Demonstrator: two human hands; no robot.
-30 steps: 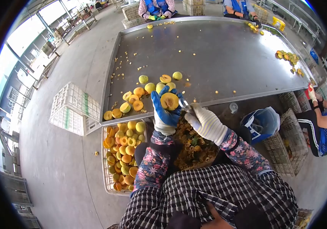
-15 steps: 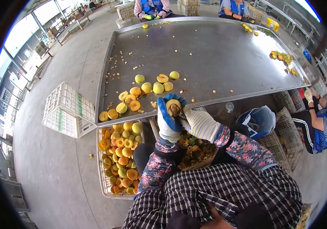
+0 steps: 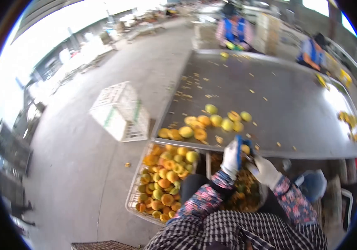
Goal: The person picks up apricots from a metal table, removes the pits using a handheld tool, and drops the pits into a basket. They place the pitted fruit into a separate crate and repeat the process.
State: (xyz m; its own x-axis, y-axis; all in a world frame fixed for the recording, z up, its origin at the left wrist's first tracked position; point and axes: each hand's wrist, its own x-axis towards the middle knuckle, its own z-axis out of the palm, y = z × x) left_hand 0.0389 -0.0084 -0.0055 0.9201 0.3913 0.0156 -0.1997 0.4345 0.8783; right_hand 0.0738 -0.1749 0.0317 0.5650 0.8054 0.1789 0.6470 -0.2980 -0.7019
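Your blue-and-white gloved left hand [image 3: 230, 158] grips a yellow-orange fruit [image 3: 245, 148] beside the grey metal bench [image 3: 289, 114]; your white-gloved right hand [image 3: 267, 171], closed around a blurred metal tool [image 3: 251, 159], seems to be working it, which calls for steadiness.

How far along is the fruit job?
Probably well under way. Looks done: the crate is heaped with fruit, many pieces halved and hollow. In hand: the left hand holds a piece, the right hand close by; blur hides its state. Apparently left: the fruit group near the table's edge, some cut, some seemingly whole.
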